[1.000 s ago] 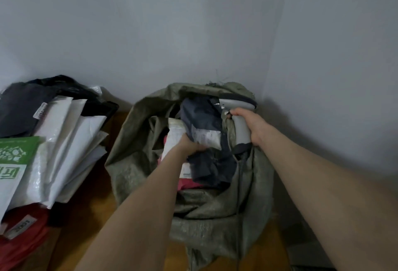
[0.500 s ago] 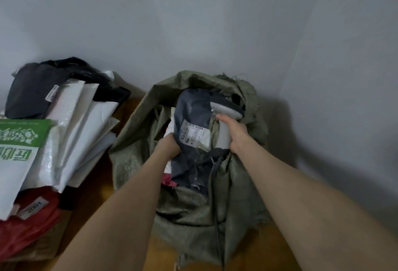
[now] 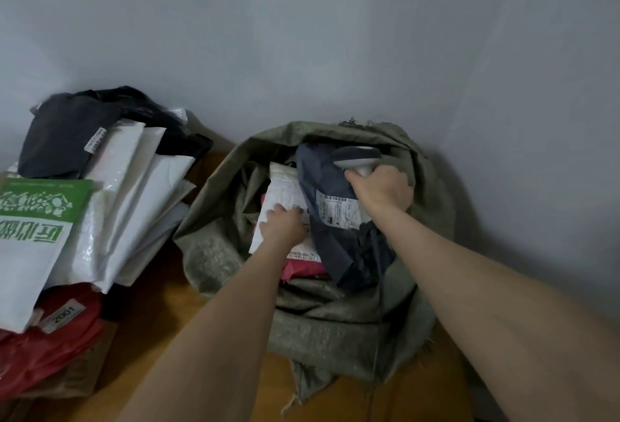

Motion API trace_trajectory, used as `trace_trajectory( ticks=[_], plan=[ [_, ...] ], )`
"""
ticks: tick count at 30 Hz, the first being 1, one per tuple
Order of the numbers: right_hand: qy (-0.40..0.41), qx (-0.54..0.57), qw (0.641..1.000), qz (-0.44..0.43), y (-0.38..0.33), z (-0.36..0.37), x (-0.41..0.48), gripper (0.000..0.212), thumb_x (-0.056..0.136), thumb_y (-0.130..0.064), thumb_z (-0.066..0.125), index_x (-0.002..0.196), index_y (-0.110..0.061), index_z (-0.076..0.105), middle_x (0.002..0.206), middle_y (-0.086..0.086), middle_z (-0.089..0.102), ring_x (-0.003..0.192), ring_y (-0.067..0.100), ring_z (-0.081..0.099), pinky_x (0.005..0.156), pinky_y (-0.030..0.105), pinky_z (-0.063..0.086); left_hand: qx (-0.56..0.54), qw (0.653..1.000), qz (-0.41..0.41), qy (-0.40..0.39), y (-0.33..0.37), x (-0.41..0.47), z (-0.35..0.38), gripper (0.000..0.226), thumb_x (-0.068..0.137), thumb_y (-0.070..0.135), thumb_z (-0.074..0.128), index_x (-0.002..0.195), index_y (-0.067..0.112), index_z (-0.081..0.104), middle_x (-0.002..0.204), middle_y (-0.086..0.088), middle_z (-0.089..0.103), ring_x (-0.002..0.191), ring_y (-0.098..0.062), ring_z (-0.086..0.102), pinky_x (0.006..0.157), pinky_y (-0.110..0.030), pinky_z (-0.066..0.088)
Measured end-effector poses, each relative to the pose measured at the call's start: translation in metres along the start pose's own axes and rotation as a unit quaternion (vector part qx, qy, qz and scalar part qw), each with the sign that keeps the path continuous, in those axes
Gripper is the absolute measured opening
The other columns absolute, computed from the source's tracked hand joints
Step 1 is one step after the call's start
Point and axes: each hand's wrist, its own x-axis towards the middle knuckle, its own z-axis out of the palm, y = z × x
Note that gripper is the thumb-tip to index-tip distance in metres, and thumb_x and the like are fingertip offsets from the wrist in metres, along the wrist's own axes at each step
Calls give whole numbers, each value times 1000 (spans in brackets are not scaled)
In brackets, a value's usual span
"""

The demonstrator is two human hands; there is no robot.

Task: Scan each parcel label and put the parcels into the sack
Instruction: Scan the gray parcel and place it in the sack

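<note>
An olive woven sack [image 3: 335, 317] stands open against the wall. Inside lie a dark blue parcel [image 3: 339, 247] with a white label facing up, a white bubble mailer [image 3: 285, 191] to its left and a pink-red parcel [image 3: 300, 269] beneath. My right hand [image 3: 382, 191] grips the handle of a grey barcode scanner [image 3: 357, 157], whose head sits over the blue parcel's top. My left hand [image 3: 283, 225] rests on the white mailer, fingers curled down against it; whether it pinches the mailer is hidden.
A pile of parcels [image 3: 100, 206] lies on the left: black bags at the back, several white mailers, a green-and-white one [image 3: 30, 220], red ones at the bottom. All stand on a wooden surface [image 3: 161, 307]. Grey walls close in behind and to the right.
My left hand has slid off the dark blue parcel onto the white mailer beside it. The blue parcel has settled into the sack. My right hand still holds the scanner above it.
</note>
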Motion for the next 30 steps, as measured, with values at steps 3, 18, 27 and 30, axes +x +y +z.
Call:
trace_trajectory(
  ticks=[3,18,27,30],
  plan=[
    [-107,121,987,22,-11,17,-6,54,82,-50,68,117,-7,66,115,9,66,105,30,63,75,30,45,-67,990,-122,3,-22,11,1,77,90,28,59,150,38,12,150,-17,18,137,-36,25,107,-48,30],
    [-252,135,952,108,34,89,-10,55,84,-32,75,129,-4,58,130,12,61,116,29,59,90,31,45,-55,986,-155,-3,-86,24,23,66,93,14,44,149,37,17,147,-17,26,130,-36,34,102,-46,38],
    [-255,207,931,158,-4,90,-32,36,83,-32,74,107,-7,63,78,1,62,82,22,64,89,36,54,-287,880,-380,9,-122,-14,15,122,77,37,78,150,26,-20,156,-27,-10,142,-46,14,111,-57,27],
    [-282,201,922,175,-7,100,-39,48,82,-29,75,119,-3,61,101,9,67,100,27,65,91,35,53,-368,870,-324,-43,-126,-10,32,106,78,21,73,153,24,-2,145,-23,33,124,-41,46,99,-51,46]
  ],
)
